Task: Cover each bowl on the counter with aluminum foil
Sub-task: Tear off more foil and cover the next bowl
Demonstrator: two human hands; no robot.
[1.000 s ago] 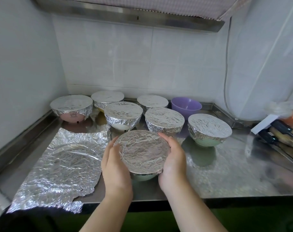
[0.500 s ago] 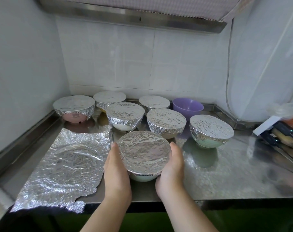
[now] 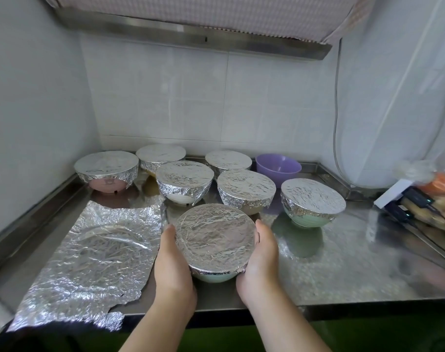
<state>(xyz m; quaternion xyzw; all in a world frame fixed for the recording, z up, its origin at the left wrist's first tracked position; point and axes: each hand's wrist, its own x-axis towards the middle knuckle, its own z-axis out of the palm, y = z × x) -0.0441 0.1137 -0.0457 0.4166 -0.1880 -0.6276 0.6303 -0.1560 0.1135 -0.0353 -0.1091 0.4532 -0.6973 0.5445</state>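
A stainless-steel counter [image 3: 343,270] fills a corner of white-tiled wall [image 3: 165,97], under a steel-edged range hood [image 3: 191,34] draped in checked cloth. On the counter's left lies one loose, crumpled sheet of aluminum foil [image 3: 89,255], its near edge hanging over the front lip. Eight bowls stand on the counter: seven wear foil caps, one does not. The uncovered purple plastic bowl [image 3: 278,166] sits at the back, beside the right end of the back row. The pink foil-capped bowl [image 3: 107,171] sits far left; a pale green foil-capped bowl [image 3: 312,201] stands right of the cluster. Nearest the front edge, a second pale green bowl under a smooth round foil cover [image 3: 216,242] is held between two bare hands. The left hand [image 3: 173,265] and right hand [image 3: 260,260] each curl round its sides, so the grip of both is clamped on this bowl, fingers pressing foil to the rim. At far right a clear plastic bag of orange and yellow food [image 3: 434,199] rests just beside a small white-and-black box [image 3: 404,201].
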